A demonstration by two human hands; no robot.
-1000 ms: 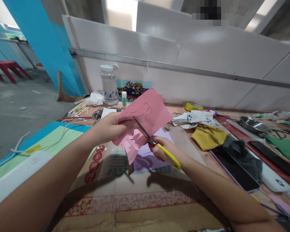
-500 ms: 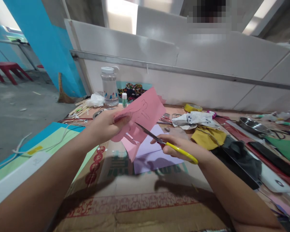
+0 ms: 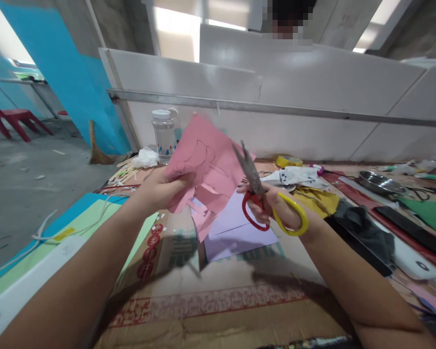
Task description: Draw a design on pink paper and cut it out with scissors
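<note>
My left hand (image 3: 167, 191) is closed on a sheet of pink paper (image 3: 218, 145), thumb on top, and holds it up over the table. Dark pencil-like outlines run across the sheet, and its lower edge is cut. In my right hand (image 3: 271, 201) is a pair of scissors (image 3: 252, 172) with one red and one yellow handle loop. The blades point up and away, slightly parted, just right of the paper and not visibly cutting it. Beneath lie purple paper (image 3: 240, 237) and a pink paper piece (image 3: 202, 224), on flattened cardboard (image 3: 181, 305).
A water bottle (image 3: 163, 138) stands behind my left hand, near thin sticks (image 3: 125, 172). To the right are yellow tape (image 3: 288, 161), yellow cloth (image 3: 318, 201), a metal bowl (image 3: 381, 185) and a black phone (image 3: 410, 230). Green paper (image 3: 94, 218) lies left. A white partition (image 3: 294, 116) borders the back; a person sits beyond.
The scissors have come away from the pink paper and swung from pointing left to pointing upward. My left hand has turned the paper, so its top corner now points up and more left.
</note>
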